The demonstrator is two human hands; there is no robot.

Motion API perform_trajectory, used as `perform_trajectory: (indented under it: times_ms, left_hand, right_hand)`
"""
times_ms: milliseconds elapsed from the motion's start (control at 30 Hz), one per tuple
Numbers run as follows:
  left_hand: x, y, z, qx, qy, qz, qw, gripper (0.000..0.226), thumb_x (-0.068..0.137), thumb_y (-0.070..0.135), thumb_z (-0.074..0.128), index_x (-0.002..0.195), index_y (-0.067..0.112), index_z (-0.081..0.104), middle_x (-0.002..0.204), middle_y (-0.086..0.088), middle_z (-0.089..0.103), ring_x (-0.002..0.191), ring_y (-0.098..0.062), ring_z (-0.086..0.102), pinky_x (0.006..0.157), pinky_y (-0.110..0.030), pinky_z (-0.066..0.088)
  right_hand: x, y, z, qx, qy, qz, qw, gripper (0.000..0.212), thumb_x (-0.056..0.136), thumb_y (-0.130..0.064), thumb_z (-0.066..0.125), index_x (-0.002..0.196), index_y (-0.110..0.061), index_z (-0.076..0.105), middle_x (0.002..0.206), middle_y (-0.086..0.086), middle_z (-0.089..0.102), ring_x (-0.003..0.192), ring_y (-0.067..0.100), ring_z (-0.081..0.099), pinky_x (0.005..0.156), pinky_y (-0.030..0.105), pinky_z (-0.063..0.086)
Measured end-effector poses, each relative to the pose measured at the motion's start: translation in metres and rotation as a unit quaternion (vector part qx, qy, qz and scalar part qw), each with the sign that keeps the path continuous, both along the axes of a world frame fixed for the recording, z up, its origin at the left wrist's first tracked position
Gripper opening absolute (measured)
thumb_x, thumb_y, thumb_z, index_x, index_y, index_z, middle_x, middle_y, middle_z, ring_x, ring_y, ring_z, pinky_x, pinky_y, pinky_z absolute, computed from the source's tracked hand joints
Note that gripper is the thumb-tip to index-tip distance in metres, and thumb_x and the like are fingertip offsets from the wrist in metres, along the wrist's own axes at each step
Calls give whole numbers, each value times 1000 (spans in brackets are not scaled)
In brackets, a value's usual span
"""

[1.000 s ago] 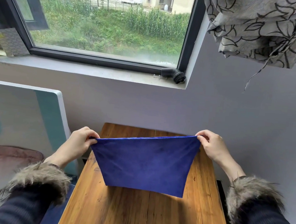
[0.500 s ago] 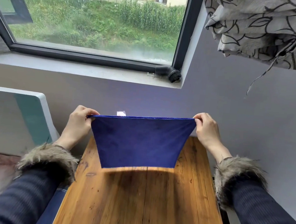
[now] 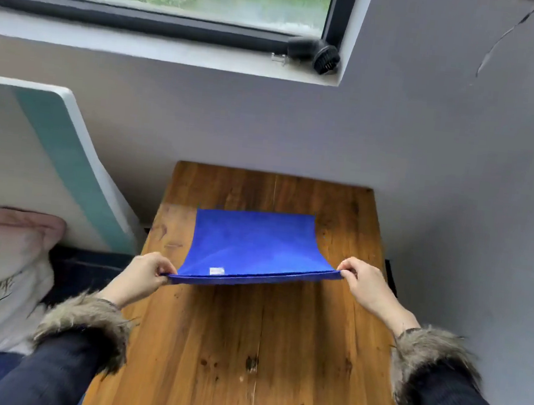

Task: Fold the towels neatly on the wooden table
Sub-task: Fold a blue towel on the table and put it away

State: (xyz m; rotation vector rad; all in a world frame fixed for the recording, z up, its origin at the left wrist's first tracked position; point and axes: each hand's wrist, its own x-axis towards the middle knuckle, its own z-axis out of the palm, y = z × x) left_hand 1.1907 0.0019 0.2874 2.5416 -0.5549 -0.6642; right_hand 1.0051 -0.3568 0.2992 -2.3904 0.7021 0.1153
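We have lowered the towel [image 3: 251,246] onto the desk [image 3: 245,347]; both hands, left [image 3: 141,276] and right [image 3: 365,282], pinch its near corners. Uneven release could skew the layered edges.

Blue towel [image 3: 255,247] doubled, far edge on wooden table [image 3: 245,347], near edge lifted.

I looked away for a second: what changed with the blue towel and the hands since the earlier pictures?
The blue towel came down: it hung in the air, and now its far part lies on the wooden table while the near edge stays raised. The left hand and right hand lowered with it towards the person. Both still pinch the same corners; nothing was let go.
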Motion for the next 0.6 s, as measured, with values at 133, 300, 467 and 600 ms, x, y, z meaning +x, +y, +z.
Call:
perform_trajectory:
  times_ms: [133,300,467,600]
  left_hand:
    - [-33,8,-27,91,110,-37,989,11,74,4,70,76,15,69,76,0,62,75,-14,55,63,-19,36]
    - [-41,20,-36,71,215,-13,974,15,76,5,70,68,17,67,70,0,66,69,-11,57,65,-19,44]
    - [-27,20,-33,-20,264,63,962,11,86,8,63,78,12,70,71,1,66,70,-10,56,66,-17,47]
    - [-4,10,-37,-54,220,107,968,9,87,8,62,84,9,70,78,-4,67,73,-14,56,71,-21,47]
  right_hand:
    - [-38,15,-34,47,110,-3,993,17,92,-8,50,81,-18,57,87,3,62,87,21,55,72,25,34]
    - [-49,16,-44,67,153,-7,986,16,90,-8,51,81,-17,60,86,1,64,87,18,57,72,24,36]
    - [-27,12,-44,68,112,-26,991,14,91,-9,52,85,-14,64,89,0,64,90,18,57,76,24,36]
    - [4,3,-49,72,81,-43,993,14,93,-13,49,90,-15,62,91,-2,62,89,16,56,76,25,38]
